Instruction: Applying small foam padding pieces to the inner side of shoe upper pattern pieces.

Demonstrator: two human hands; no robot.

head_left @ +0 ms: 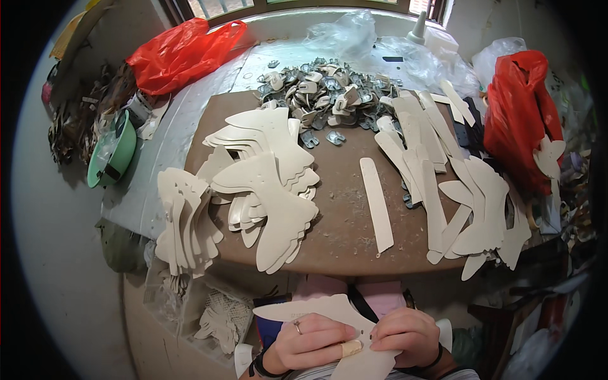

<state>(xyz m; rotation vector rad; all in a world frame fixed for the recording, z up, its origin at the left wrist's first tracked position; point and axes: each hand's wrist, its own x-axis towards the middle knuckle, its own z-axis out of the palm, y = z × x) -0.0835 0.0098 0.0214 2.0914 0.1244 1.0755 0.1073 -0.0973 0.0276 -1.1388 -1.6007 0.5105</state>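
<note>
Close to my body, below the table's front edge, a cream leather-like cut piece (339, 308) with curved lobes is held between both hands. My left hand (309, 342), with a ring and a tan wrap on one finger, grips its left side. My right hand (405, 332) pinches its right side, and the fingertips of both hands come close together near small dark spots or holes in the piece. A single cream strap (377, 206) lies alone on the brown tabletop (335, 244) ahead of my hands.
Stacks of similar cut pieces (269, 190) lie on the left of the table, with cream straps (424, 183) and more pieces (484, 209) at right. Small metal clips (335, 95) are heaped at the back. Red bags (183, 54) and a green bowl (111, 149) stand around. A white basket (237, 304) sits below.
</note>
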